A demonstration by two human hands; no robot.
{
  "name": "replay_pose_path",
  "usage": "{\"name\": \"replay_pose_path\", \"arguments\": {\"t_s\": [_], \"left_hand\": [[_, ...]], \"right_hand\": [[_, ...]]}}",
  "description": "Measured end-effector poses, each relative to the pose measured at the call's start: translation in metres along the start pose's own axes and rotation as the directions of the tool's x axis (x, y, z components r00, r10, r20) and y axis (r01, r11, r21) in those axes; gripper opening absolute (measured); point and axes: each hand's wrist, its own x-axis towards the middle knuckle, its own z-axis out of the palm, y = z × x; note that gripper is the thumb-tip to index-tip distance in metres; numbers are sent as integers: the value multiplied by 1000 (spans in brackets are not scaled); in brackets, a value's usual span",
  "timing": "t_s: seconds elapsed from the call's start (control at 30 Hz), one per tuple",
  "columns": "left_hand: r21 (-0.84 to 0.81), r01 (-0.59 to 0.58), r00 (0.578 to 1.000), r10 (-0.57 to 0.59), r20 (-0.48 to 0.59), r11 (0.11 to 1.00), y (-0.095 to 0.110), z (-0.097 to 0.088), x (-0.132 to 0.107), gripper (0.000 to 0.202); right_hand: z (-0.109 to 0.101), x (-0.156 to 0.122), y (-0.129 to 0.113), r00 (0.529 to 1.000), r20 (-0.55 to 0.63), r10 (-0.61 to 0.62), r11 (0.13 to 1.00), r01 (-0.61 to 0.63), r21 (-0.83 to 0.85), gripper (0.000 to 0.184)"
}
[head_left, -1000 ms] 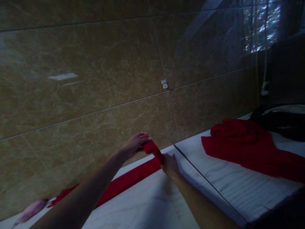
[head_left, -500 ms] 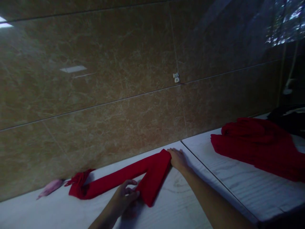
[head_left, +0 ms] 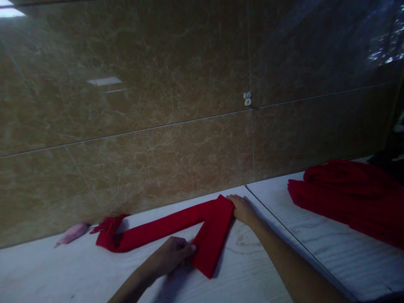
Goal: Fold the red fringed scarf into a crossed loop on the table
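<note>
A long red strip of cloth, much like a scarf, lies on the white table and is folded back on itself at its right end. Its left end is bunched up, with fringe-like strands. My left hand pinches the left edge of the folded-over part, thumb on top and the other fingers curled, partly hidden. At the upper right corner of the fold rests my right hand, its fingers stretched out and touching the cloth's edge. The right thumb is hard to make out.
A pink cloth-like item lies by the wall at the left. On the right, a larger heap of red cloth covers part of the table, past a dark seam. A tiled wall with a small white figure borders the back.
My left hand has shifted right and now pinches the cloth's edge. The folded part's lower end has swung a little to the right. The whole view has shifted slightly.
</note>
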Motion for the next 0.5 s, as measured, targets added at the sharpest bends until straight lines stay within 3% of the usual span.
{"name": "replay_pose_path", "arguments": {"t_s": [0.17,0.5], "left_hand": [[21,12,1000,-13,14,1000,-2,-4,-4,73],[82,24,997,-18,-76,996,-9,-7,-5,58]], "right_hand": [[1,0,-2,1000,14,-9,1000,9,-2,65],[2,-1,-1,999,24,-30,1000,30,-2,73]]}}
